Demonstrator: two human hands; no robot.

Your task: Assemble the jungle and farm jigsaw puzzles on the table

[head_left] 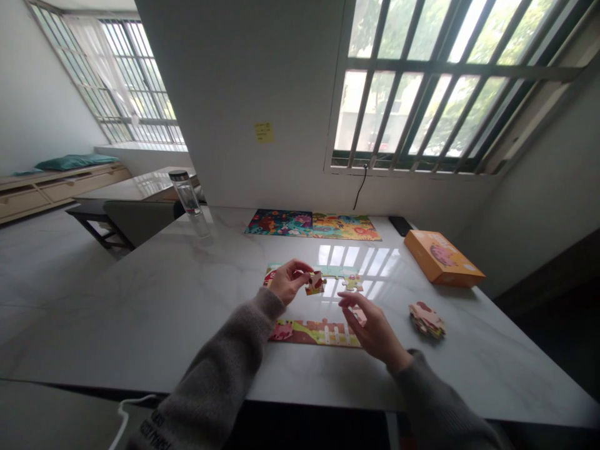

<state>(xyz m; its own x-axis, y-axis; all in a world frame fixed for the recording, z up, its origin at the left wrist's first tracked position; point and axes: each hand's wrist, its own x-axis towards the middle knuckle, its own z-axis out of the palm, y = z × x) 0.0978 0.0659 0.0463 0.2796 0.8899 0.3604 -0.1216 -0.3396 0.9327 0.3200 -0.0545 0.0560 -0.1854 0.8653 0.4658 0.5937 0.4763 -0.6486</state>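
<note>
A jigsaw puzzle piece [315, 282] with red and cream colours is pinched between the thumb and fingers of my left hand [291, 281], above the partly assembled puzzle. My right hand [375, 325] hovers over the puzzle's right side, thumb and fingers curved and apart. Between them shows a pink patch [359, 314], apparently a piece; I cannot tell whether it is touched. Nearest me runs the joined bottom strip [323, 333], with a fence and a pink pig. Along the far side, a pale top row ends at a corner piece [352, 283]. My left hand partly covers the left edge.
Loose puzzle pieces are stacked [427, 320] at the right. Behind them lie an orange box [443, 257] and a black phone [400, 225]. Two colourful picture sheets [312, 225] lie by the wall. A glass bottle [186, 194] stands at the table's far left edge.
</note>
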